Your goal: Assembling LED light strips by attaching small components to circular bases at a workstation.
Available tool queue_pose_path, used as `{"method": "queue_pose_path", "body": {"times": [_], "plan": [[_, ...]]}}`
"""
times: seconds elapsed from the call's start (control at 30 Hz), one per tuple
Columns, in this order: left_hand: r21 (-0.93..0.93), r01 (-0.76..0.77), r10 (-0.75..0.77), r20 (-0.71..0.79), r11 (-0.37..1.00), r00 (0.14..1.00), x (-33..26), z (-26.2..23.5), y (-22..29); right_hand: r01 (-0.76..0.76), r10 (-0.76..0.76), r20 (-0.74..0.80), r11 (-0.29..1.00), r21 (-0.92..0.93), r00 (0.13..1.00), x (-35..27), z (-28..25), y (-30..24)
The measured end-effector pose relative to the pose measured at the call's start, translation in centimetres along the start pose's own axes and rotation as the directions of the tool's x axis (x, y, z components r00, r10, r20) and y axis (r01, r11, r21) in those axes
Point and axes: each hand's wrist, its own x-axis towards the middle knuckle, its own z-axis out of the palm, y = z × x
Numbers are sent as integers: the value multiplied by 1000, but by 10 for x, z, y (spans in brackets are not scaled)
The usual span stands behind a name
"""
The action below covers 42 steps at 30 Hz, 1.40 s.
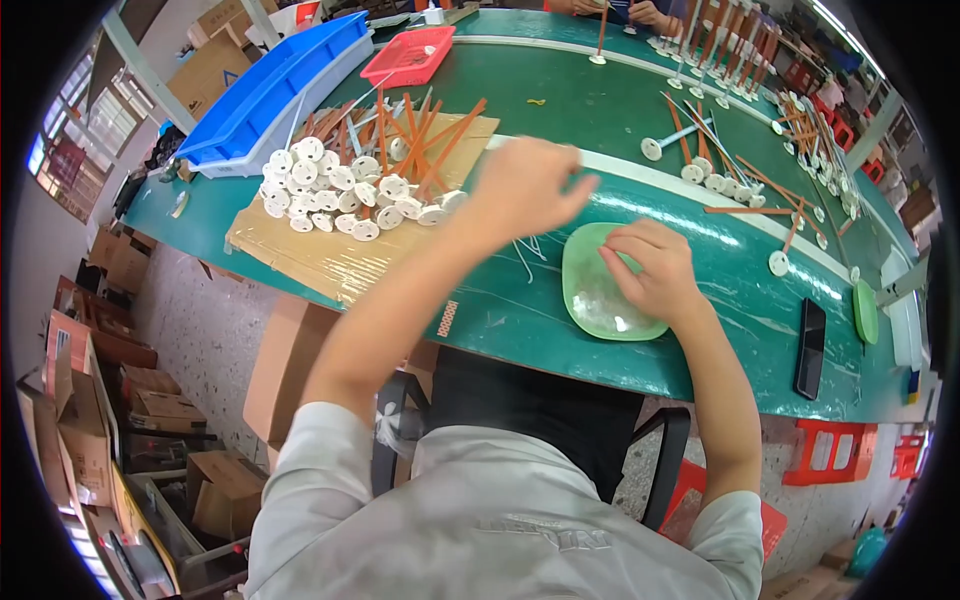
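Note:
My right hand (pixel 655 268) is over a light green plate (pixel 590 240), its fingertips pinched together. Anything between them is too small to make out. Small clear or whitish pieces seem to lie in the plate. My left hand (pixel 530 190) hangs above the table beside the plate, smeared by motion, so its grip does not show. Left of it, many brown and grey sticks with white round disc ends (pixel 340 178) are heaped on a flattened cardboard sheet (pixel 300 262). A few thin white strips (pixel 527 258) lie between the cardboard and the plate.
A blue tray (pixel 270 90) and a red basket (pixel 410 58) stand at the far left. More disc-ended sticks (pixel 700 165) lie or stand along the right side. A black phone (pixel 810 348) rests near the right edge. Another person's hands (pixel 650 17) work across the table.

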Motion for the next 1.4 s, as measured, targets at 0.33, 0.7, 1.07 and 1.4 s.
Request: {"method": "queue_pose_path", "body": {"times": [0.33,0.7,1.07,1.4], "plan": [[-245,15,-76,-241,969,968,-16,45,-23,-13,12,-30,998,-57,999,8,-4,-2],[-90,-195,157,-322,977,934,-18,51,-13,-4,5,16,999,-40,1000,9,3,-5],[106,-45,54,-87,993,995,-21,-27,-22,5,-10,-62,996,-85,998,12,-1,1],[463,114,-364,497,879,788,-57,-129,-104,26,-31,-88,997,-67,996,12,-6,-10]]}}
